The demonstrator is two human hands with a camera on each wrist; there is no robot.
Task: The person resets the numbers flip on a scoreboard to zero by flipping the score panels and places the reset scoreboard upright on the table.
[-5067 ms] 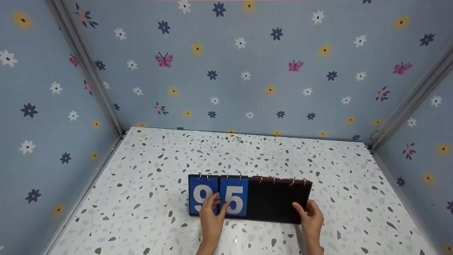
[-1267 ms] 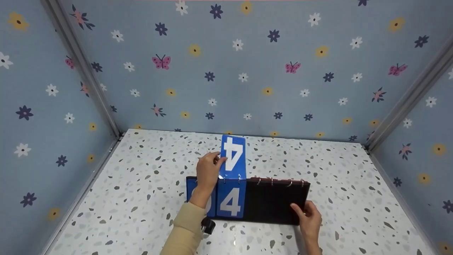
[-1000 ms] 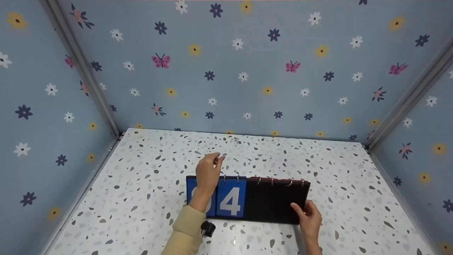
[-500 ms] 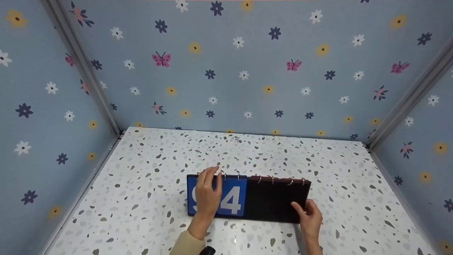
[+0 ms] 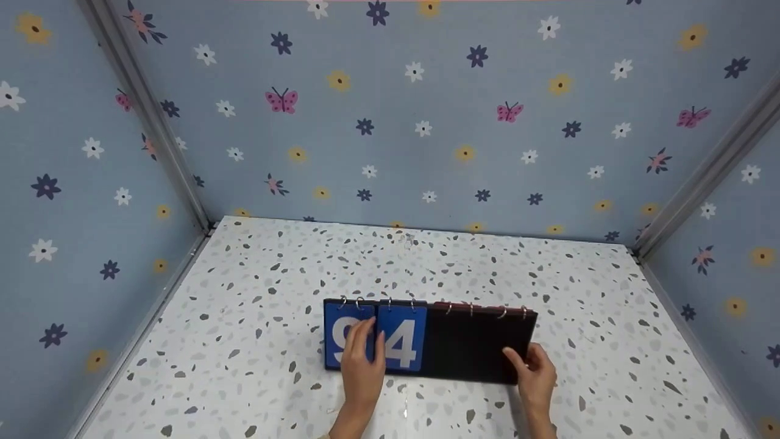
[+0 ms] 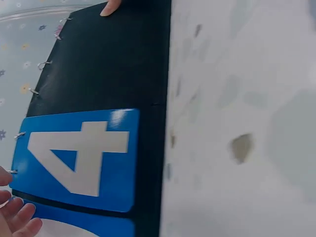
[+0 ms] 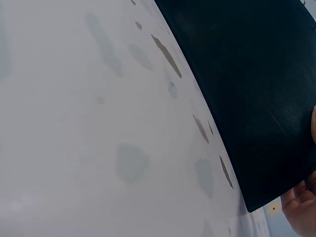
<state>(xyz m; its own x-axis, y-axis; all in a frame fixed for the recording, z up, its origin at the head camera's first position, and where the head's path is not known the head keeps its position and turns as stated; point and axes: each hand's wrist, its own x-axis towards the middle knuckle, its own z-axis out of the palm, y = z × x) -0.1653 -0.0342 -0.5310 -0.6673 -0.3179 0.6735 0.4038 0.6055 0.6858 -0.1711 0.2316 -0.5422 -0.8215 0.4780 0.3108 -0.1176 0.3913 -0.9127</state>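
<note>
A flip scoreboard (image 5: 469,344) stands on the speckled table, its number cards hung on metal rings along the top edge. Its blue cards read 9 (image 5: 333,323) and 4 (image 5: 402,338); the right half shows plain black. In front of these two cards is my left hand (image 5: 362,372), holding nothing, fingers slightly bent and thumb apart, covering part of the 9. The left wrist view shows the 4 card (image 6: 74,158) sideways, with fingertips near its lower corner. My right hand (image 5: 537,378) grips the scoreboard's right edge, thumb in front and fingers behind.
The white speckled tabletop (image 5: 268,341) spreads around the scoreboard. Behind it rises a blue flowered wall panel (image 5: 390,91), with similar side panels joined by grey metal posts (image 5: 152,122). Dark red cards (image 5: 487,306) peek over the board's top right edge.
The second card read 5 earlier; my left hand turned a card up over the rings, and 4 shows now. That hand has since let go and come down toward me. My right hand keeps its grip.
</note>
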